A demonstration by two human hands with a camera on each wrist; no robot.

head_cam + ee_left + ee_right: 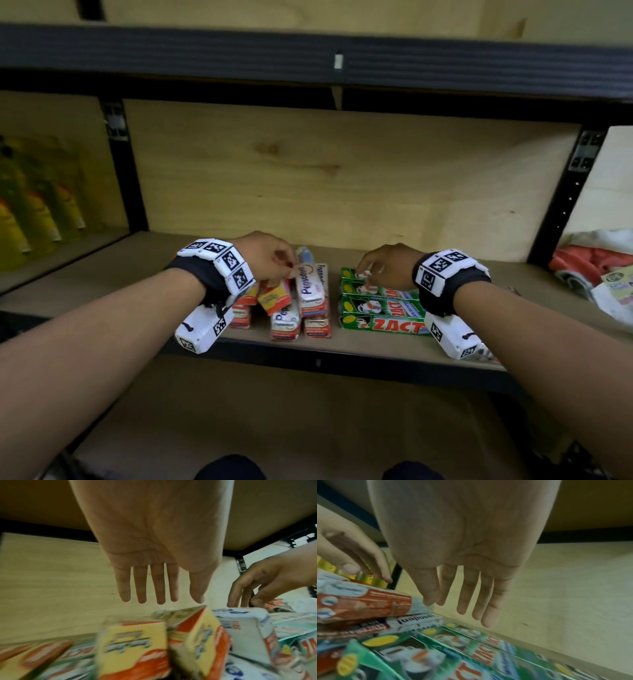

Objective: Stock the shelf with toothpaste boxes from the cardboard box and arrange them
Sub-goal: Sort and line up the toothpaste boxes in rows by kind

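On the wooden shelf board point(376, 353) stands a cluster of red-and-white Pepsodent boxes point(310, 291), some tilted, with yellow-and-red boxes point(274, 298) leaning among them. To their right, green ZACT boxes point(380, 313) lie flat in a neat stack. My left hand point(286, 269) hovers over the red-and-white cluster, its fingers point(161, 588) straight and holding nothing. My right hand point(364, 274) hangs over the far end of the green boxes point(453, 649), its fingers point(465, 595) straight and empty too. No cardboard box is in view.
Yellow pouches point(30, 212) fill the bay to the left, behind a black upright point(126, 178). Cloth and packets point(596, 270) lie past the right upright point(565, 192). A dark beam point(308, 58) of the upper shelf runs overhead. Bare board lies behind the boxes.
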